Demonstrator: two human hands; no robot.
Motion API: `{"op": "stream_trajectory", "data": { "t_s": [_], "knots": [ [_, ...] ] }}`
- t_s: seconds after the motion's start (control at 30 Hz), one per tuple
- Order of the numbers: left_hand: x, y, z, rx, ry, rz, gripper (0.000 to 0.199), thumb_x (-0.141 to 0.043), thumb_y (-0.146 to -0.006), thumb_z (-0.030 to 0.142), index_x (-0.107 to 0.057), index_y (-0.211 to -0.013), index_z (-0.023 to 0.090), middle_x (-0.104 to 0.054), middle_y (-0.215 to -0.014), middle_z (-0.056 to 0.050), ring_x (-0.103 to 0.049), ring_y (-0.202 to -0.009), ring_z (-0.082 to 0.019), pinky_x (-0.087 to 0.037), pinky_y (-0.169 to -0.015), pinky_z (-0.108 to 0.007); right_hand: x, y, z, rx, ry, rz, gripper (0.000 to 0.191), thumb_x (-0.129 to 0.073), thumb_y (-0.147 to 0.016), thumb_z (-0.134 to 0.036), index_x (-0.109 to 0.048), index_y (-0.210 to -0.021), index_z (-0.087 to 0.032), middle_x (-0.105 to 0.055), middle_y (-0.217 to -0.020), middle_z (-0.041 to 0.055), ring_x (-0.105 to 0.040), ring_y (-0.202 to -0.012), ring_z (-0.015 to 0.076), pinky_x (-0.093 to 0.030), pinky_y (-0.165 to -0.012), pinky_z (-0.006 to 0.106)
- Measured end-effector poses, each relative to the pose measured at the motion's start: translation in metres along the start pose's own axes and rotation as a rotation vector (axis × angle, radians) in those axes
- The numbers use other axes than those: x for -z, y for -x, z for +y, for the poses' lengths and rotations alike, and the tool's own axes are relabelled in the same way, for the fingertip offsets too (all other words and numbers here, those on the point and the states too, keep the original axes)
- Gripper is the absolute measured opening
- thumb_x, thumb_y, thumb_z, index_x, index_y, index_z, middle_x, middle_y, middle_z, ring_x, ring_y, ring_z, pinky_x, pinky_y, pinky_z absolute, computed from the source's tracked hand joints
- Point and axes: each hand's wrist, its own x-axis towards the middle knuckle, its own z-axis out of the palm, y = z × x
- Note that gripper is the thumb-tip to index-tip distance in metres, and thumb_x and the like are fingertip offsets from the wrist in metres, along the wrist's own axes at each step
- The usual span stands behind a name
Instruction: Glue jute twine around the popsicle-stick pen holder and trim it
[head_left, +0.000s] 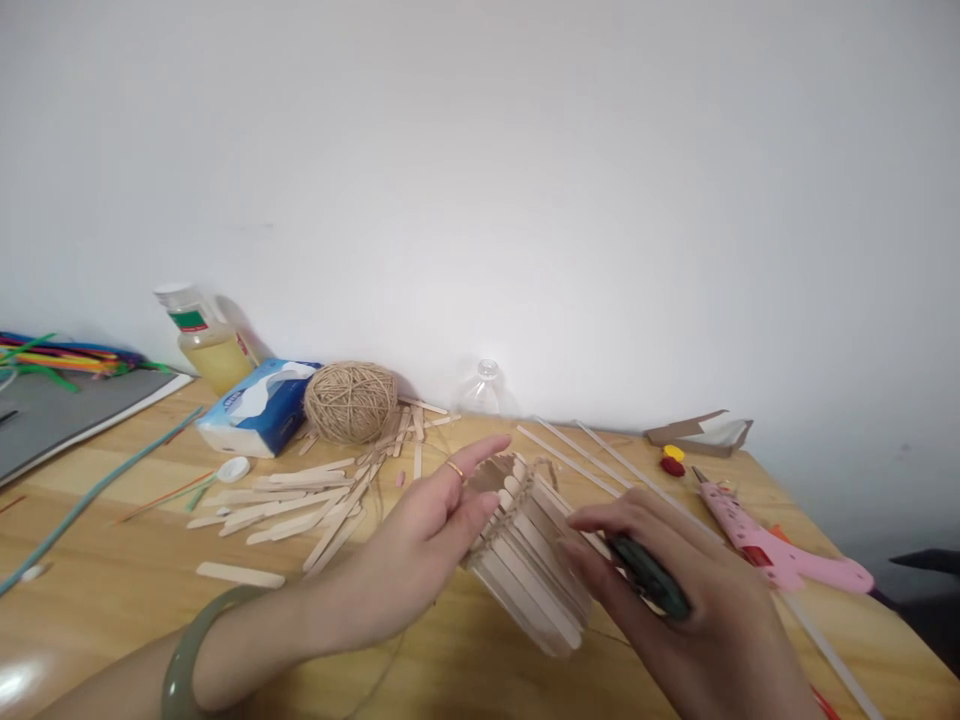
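Note:
A cup-like holder (529, 570) covered in wooden craft sticks tilts above the table, its round-tipped rim toward the back. Twine (510, 522) circles it near that rim. My left hand (442, 515) grips the holder at the rim end, thumb on the near side and forefinger across the far side. A tool with a dark green handle (651, 578) lies in the grasp of my right hand (675, 590); its working end is hidden. The thumb and forefinger of that hand come up against the side of the holder.
Loose craft sticks (300, 500) are scattered at left, near a twine ball (351, 402), a tissue pack (259, 405) and a bottle (206, 345). A clear bottle top (486, 388) stands by the wall. Right: thin white strips (585, 455), pink glue gun (780, 550), cardboard piece (697, 432).

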Motion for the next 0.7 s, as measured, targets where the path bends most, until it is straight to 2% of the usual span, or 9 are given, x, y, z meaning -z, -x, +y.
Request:
{"op": "stream_trajectory", "data": {
  "t_s": [0.07, 0.17, 0.2, 0.27, 0.37, 0.53, 0.7],
  "knots": [
    [-0.003, 0.002, 0.000, -0.001, -0.059, -0.023, 0.049, -0.039, -0.091, 0.041, -0.035, -0.137, 0.025, -0.059, -0.090, -0.004, -0.050, -0.076, -0.016, -0.042, -0.070, -0.029, -0.004, 0.002, -0.002, 0.007, -0.034, -0.023, 0.012, -0.053, -0.083, -0.017, -0.058, -0.090, -0.025, -0.061, -0.078, -0.0006, -0.061, -0.063, 0.0117, -0.047, -0.053, 0.021],
    [-0.006, 0.005, 0.002, 0.003, -0.116, -0.042, 0.049, -0.039, -0.091, 0.039, -0.036, -0.137, 0.025, -0.055, -0.117, -0.008, -0.051, -0.090, -0.018, -0.041, -0.081, -0.033, -0.011, 0.005, -0.004, -0.006, -0.066, -0.085, 0.012, -0.056, -0.082, -0.017, -0.060, -0.090, -0.024, -0.061, -0.078, -0.0004, -0.060, -0.065, 0.0117, -0.046, -0.055, 0.021],
    [-0.007, 0.005, 0.003, 0.007, -0.119, -0.050, 0.049, -0.038, -0.091, 0.038, -0.034, -0.138, 0.025, -0.055, -0.115, -0.008, -0.050, -0.091, -0.019, -0.040, -0.083, -0.034, -0.013, 0.005, -0.004, -0.013, -0.069, -0.091, 0.010, -0.057, -0.082, -0.018, -0.061, -0.089, -0.024, -0.061, -0.077, -0.0006, -0.060, -0.064, 0.0117, -0.046, -0.055, 0.021],
    [-0.009, 0.006, 0.004, 0.024, -0.106, -0.077, 0.052, -0.036, -0.091, 0.034, -0.027, -0.142, 0.024, -0.058, -0.097, -0.005, -0.050, -0.084, -0.017, -0.041, -0.081, -0.033, -0.016, 0.005, -0.002, -0.020, -0.067, -0.067, 0.008, -0.056, -0.083, -0.020, -0.061, -0.088, -0.024, -0.060, -0.077, -0.0005, -0.059, -0.064, 0.0116, -0.045, -0.056, 0.021],
    [-0.010, 0.004, 0.004, 0.041, -0.072, -0.125, 0.057, -0.032, -0.092, 0.032, -0.014, -0.145, 0.022, -0.049, -0.075, 0.001, -0.046, -0.073, -0.015, -0.041, -0.074, -0.030, -0.020, 0.006, 0.000, 0.005, -0.035, -0.018, 0.009, -0.054, -0.084, -0.020, -0.061, -0.089, -0.023, -0.061, -0.077, 0.0001, -0.060, -0.065, 0.0115, -0.044, -0.056, 0.021],
    [-0.011, 0.003, -0.002, 0.065, -0.007, -0.153, 0.060, -0.033, -0.092, 0.031, -0.007, -0.146, 0.024, -0.043, -0.070, 0.004, -0.041, -0.067, -0.013, -0.037, -0.067, -0.028, -0.020, 0.008, -0.001, 0.074, 0.046, -0.029, 0.011, -0.054, -0.082, -0.018, -0.061, -0.089, -0.022, -0.061, -0.075, 0.0004, -0.058, -0.061, 0.0107, -0.042, -0.052, 0.019],
    [-0.013, 0.005, -0.007, 0.110, 0.053, -0.121, 0.061, -0.038, -0.091, 0.033, -0.012, -0.145, 0.027, -0.049, -0.077, 0.001, -0.044, -0.074, -0.014, -0.036, -0.074, -0.031, -0.022, 0.005, -0.004, 0.037, 0.074, -0.001, 0.007, -0.055, -0.078, -0.019, -0.061, -0.079, -0.022, -0.061, -0.069, -0.0013, -0.057, -0.056, 0.0102, -0.041, -0.050, 0.019]
  ]
}}
